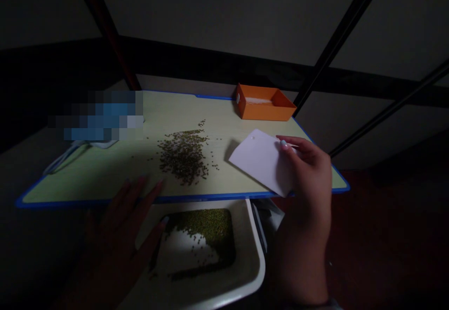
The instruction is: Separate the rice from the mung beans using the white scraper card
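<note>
My right hand (301, 160) pinches a white plastic scraper card (263, 160) by its right side, tilted over the right part of the table. Left of the card, a loose pile of small green beans (184, 155) is spread on the pale tabletop (217, 109), with a few stray ones around it. My left hand (129, 221), dim in shadow, has its fingers spread at the table's front edge and holds nothing. Below that edge is a white basin (257, 272), partly behind my left hand, with many green beans (210, 221) heaped toward its far and right sides.
An orange open box (266, 111) stands at the table's back right, with something pale inside. At the left lies a blurred-out device with a white cable (61, 158). The table has a raised blue rim (210, 196). Wall panels (217, 15) stand behind.
</note>
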`<state>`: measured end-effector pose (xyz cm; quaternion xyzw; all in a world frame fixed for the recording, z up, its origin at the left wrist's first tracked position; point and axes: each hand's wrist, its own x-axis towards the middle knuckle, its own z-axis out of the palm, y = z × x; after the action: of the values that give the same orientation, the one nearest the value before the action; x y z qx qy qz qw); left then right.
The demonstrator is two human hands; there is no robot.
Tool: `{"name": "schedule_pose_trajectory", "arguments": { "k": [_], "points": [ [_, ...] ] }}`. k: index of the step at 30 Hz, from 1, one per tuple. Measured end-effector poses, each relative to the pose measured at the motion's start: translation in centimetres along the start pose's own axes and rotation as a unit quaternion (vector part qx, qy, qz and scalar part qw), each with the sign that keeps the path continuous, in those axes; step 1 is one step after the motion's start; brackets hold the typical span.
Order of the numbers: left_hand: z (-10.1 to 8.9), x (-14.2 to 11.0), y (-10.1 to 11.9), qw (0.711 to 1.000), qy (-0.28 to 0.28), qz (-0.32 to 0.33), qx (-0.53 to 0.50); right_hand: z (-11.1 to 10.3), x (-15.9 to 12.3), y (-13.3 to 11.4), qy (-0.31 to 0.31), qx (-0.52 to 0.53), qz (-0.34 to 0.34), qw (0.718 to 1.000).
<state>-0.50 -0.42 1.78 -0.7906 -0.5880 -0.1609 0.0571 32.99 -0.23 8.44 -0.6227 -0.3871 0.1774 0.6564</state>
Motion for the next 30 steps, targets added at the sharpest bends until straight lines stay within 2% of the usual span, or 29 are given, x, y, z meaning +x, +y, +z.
{"name": "schedule_pose_trajectory", "arguments": {
  "k": [3, 9, 12, 15, 21, 24, 28, 30],
  "points": [
    [0.1, 0.0, 0.2, 1.000, 0.010, -0.004, -0.005, 0.1, -0.7, -0.6, 0.014, -0.011, 0.017, 1.000],
    [-0.1, 0.0, 0.0, 1.000, -0.005, -0.014, -0.007, 2.9, -1.7, -0.7, -0.139, -0.016, -0.007, 0.990],
    [0.0, -0.1, -0.4, 1.000, -0.011, -0.012, -0.006, 4.1, -1.5, -0.3, -0.159, -0.036, -0.027, 0.986],
    [0.1, 0.0, -0.4, 1.000, -0.012, -0.010, -0.010, 4.2, -1.0, 0.3, -0.115, -0.062, -0.032, 0.991],
    [0.3, 0.1, -0.6, 1.000, 0.010, -0.004, -0.013, 2.9, 0.0, 1.0, -0.028, -0.056, -0.012, 0.998],
    [0.7, -0.1, -1.6, 0.999, -0.015, 0.013, -0.025, 2.3, 0.3, 0.9, 0.019, -0.022, -0.008, 1.000],
    [0.3, -0.3, -2.3, 0.989, -0.087, -0.060, -0.101, 1.9, 0.8, 1.3, 0.119, 0.043, 0.013, 0.992],
    [-0.5, -0.3, -1.8, 0.989, -0.092, -0.063, -0.098, 1.9, 1.1, 1.8, 0.169, 0.060, 0.023, 0.984]
  ]
}}
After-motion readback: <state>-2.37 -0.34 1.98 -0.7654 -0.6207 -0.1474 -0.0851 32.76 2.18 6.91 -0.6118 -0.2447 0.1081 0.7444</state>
